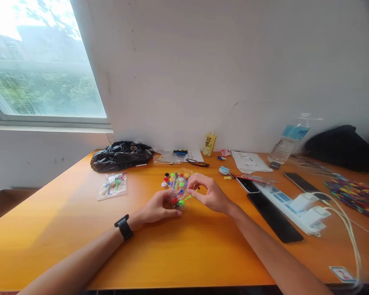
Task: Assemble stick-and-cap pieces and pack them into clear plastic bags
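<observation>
My left hand (160, 206), with a black watch on its wrist, is closed around the near left side of a small clear plastic bag (181, 197) that holds red, blue and green pieces. Thumb and fingertips of my right hand (209, 192) pinch the bag's right upper edge; a thin bright green piece shows just below them. Behind the hands, several small round pieces (172, 175) in black, red, white, green and yellow sit in rows on the table. A second clear bag (112, 185) with coloured pieces lies flat to the left.
On the wooden table (80, 229), a black plastic bag (121, 155) lies back left. A yellow can-like container (209, 144) stands by the wall. To the right are a power strip (290, 207) with plugged chargers and cables, a black slab (273, 217), phones and a tilted water bottle (287, 143).
</observation>
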Action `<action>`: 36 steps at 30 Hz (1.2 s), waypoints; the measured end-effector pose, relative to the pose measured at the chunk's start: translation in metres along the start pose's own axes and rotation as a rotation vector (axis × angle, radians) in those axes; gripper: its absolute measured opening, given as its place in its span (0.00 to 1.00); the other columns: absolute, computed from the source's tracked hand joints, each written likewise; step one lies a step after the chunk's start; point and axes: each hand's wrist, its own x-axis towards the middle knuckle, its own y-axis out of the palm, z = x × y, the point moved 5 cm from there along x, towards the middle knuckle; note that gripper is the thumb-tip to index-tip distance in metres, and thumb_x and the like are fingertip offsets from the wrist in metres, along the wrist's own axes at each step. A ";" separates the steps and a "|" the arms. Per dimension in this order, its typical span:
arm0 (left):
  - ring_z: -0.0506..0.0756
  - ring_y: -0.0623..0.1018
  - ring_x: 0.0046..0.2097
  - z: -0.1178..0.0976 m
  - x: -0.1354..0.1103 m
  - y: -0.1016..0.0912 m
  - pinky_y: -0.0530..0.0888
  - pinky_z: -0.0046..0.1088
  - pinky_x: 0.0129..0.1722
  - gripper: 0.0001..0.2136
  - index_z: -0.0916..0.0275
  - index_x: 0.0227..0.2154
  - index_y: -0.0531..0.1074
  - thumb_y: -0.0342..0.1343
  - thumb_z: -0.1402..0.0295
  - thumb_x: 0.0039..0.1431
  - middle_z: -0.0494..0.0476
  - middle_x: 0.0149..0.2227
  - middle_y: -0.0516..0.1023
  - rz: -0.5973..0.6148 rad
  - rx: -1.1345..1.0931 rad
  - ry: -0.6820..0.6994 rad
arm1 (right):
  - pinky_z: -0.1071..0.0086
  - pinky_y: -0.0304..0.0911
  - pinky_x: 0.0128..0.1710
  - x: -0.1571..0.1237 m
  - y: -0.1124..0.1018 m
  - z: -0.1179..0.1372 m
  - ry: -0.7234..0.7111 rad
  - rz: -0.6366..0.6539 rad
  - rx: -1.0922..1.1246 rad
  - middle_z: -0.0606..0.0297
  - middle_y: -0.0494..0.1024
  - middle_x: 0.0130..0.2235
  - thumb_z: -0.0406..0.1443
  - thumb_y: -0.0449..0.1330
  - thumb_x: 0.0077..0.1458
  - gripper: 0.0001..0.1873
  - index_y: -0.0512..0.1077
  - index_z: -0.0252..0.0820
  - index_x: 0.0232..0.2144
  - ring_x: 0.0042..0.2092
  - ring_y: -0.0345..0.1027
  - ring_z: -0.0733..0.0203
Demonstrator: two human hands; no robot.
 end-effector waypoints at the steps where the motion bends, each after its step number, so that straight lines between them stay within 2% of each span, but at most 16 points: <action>1: 0.55 0.76 0.39 0.000 -0.001 -0.001 0.74 0.31 0.41 0.18 0.66 0.42 0.77 0.70 0.56 0.58 0.57 0.38 0.78 -0.036 0.029 0.009 | 0.61 0.70 0.46 -0.002 0.001 0.002 -0.021 -0.032 -0.003 0.60 0.79 0.42 0.39 0.64 0.66 0.05 0.76 0.44 0.39 0.42 0.73 0.56; 2: 0.54 0.75 0.38 -0.002 -0.002 -0.002 0.74 0.30 0.40 0.17 0.66 0.40 0.77 0.69 0.56 0.59 0.56 0.37 0.77 -0.070 0.051 0.017 | 0.60 0.71 0.48 -0.004 0.001 0.003 -0.037 -0.068 -0.003 0.60 0.79 0.45 0.39 0.64 0.66 0.07 0.76 0.46 0.46 0.44 0.73 0.56; 3: 0.55 0.76 0.39 -0.005 -0.004 -0.003 0.74 0.30 0.41 0.17 0.65 0.41 0.77 0.69 0.56 0.60 0.57 0.39 0.78 -0.091 0.059 0.028 | 0.59 0.71 0.50 -0.007 0.002 0.003 -0.050 -0.100 0.004 0.59 0.78 0.49 0.39 0.65 0.65 0.16 0.73 0.48 0.54 0.46 0.74 0.55; 5: 0.57 0.77 0.45 -0.011 -0.006 -0.001 0.75 0.32 0.45 0.21 0.64 0.49 0.77 0.71 0.58 0.58 0.60 0.47 0.79 -0.085 0.049 0.055 | 0.55 0.70 0.54 -0.012 0.008 -0.002 -0.050 -0.126 0.036 0.56 0.73 0.58 0.39 0.68 0.62 0.39 0.56 0.55 0.70 0.50 0.74 0.54; 7: 0.59 0.77 0.47 -0.016 -0.008 0.002 0.75 0.32 0.46 0.24 0.62 0.53 0.76 0.71 0.58 0.57 0.62 0.51 0.79 -0.052 0.055 0.068 | 0.51 0.69 0.56 -0.017 0.016 -0.010 -0.012 -0.090 0.087 0.53 0.69 0.62 0.41 0.72 0.59 0.58 0.37 0.59 0.75 0.52 0.74 0.52; 8: 0.58 0.77 0.46 -0.018 -0.009 0.003 0.75 0.32 0.45 0.22 0.63 0.51 0.77 0.70 0.57 0.59 0.62 0.49 0.79 -0.056 0.074 0.073 | 0.50 0.69 0.57 -0.018 0.021 -0.014 0.017 -0.055 0.110 0.52 0.69 0.62 0.42 0.73 0.57 0.63 0.31 0.59 0.75 0.53 0.74 0.52; 10: 0.57 0.77 0.42 -0.021 -0.010 0.002 0.74 0.31 0.43 0.18 0.63 0.45 0.78 0.67 0.55 0.62 0.59 0.43 0.80 -0.120 0.116 0.087 | 0.49 0.68 0.58 -0.020 0.028 -0.021 0.071 0.002 0.153 0.53 0.73 0.59 0.43 0.75 0.55 0.67 0.28 0.57 0.75 0.54 0.74 0.51; 12: 0.55 0.76 0.39 -0.020 -0.011 0.001 0.73 0.29 0.40 0.17 0.64 0.44 0.78 0.66 0.54 0.62 0.57 0.39 0.80 -0.161 0.125 0.089 | 0.50 0.67 0.58 -0.019 0.030 -0.023 0.103 0.022 0.187 0.55 0.76 0.56 0.44 0.75 0.55 0.67 0.30 0.55 0.75 0.55 0.74 0.51; 14: 0.52 0.72 0.34 -0.015 -0.009 0.003 0.69 0.26 0.33 0.18 0.64 0.39 0.77 0.68 0.53 0.60 0.53 0.34 0.77 -0.124 0.117 0.053 | 0.52 0.68 0.58 -0.018 0.030 -0.023 0.135 0.052 0.208 0.58 0.78 0.52 0.44 0.75 0.55 0.64 0.34 0.53 0.76 0.53 0.75 0.51; 18: 0.48 0.65 0.29 -0.004 -0.008 0.004 0.62 0.24 0.29 0.22 0.66 0.27 0.73 0.69 0.51 0.57 0.49 0.26 0.69 -0.077 0.122 -0.031 | 0.56 0.69 0.57 -0.019 0.030 -0.026 0.206 0.139 0.172 0.60 0.80 0.49 0.45 0.77 0.52 0.52 0.56 0.51 0.72 0.51 0.76 0.52; 20: 0.50 0.68 0.31 -0.006 -0.009 0.003 0.64 0.25 0.30 0.21 0.67 0.29 0.76 0.69 0.50 0.57 0.51 0.28 0.72 -0.080 0.083 -0.043 | 0.59 0.71 0.53 -0.020 0.033 -0.028 0.247 0.198 0.189 0.59 0.81 0.50 0.46 0.77 0.51 0.42 0.68 0.48 0.65 0.50 0.76 0.52; 22: 0.53 0.73 0.35 -0.013 -0.010 0.004 0.68 0.27 0.33 0.21 0.67 0.36 0.79 0.70 0.51 0.56 0.56 0.34 0.78 -0.062 0.001 -0.044 | 0.63 0.72 0.48 -0.022 0.037 -0.031 0.287 0.251 0.264 0.59 0.81 0.50 0.46 0.76 0.53 0.34 0.74 0.46 0.59 0.47 0.77 0.54; 24: 0.56 0.77 0.40 -0.021 -0.011 0.005 0.72 0.29 0.38 0.23 0.66 0.42 0.80 0.71 0.51 0.56 0.60 0.40 0.81 -0.051 -0.100 -0.048 | 0.67 0.73 0.45 -0.022 0.040 -0.035 0.318 0.272 0.354 0.59 0.82 0.48 0.45 0.75 0.54 0.31 0.75 0.45 0.57 0.45 0.78 0.56; 26: 0.58 0.79 0.42 -0.026 -0.011 0.006 0.74 0.31 0.41 0.24 0.66 0.45 0.80 0.70 0.50 0.56 0.63 0.43 0.82 -0.062 -0.191 -0.070 | 0.68 0.73 0.45 -0.022 0.041 -0.039 0.349 0.272 0.428 0.60 0.82 0.48 0.43 0.77 0.52 0.35 0.73 0.45 0.59 0.44 0.78 0.58; 31: 0.52 0.77 0.34 -0.025 -0.011 0.002 0.71 0.25 0.34 0.23 0.68 0.37 0.81 0.70 0.49 0.57 0.59 0.34 0.81 -0.169 -0.209 -0.122 | 0.67 0.74 0.49 -0.026 0.046 -0.049 0.403 0.341 0.570 0.58 0.81 0.52 0.39 0.80 0.46 0.41 0.71 0.46 0.61 0.50 0.78 0.55; 36: 0.53 0.77 0.34 -0.022 -0.009 -0.005 0.72 0.26 0.34 0.21 0.67 0.36 0.82 0.67 0.49 0.60 0.58 0.32 0.82 -0.232 -0.159 -0.105 | 0.70 0.74 0.42 -0.030 0.047 -0.052 0.433 0.366 0.624 0.62 0.83 0.44 0.39 0.78 0.50 0.40 0.69 0.45 0.62 0.43 0.79 0.59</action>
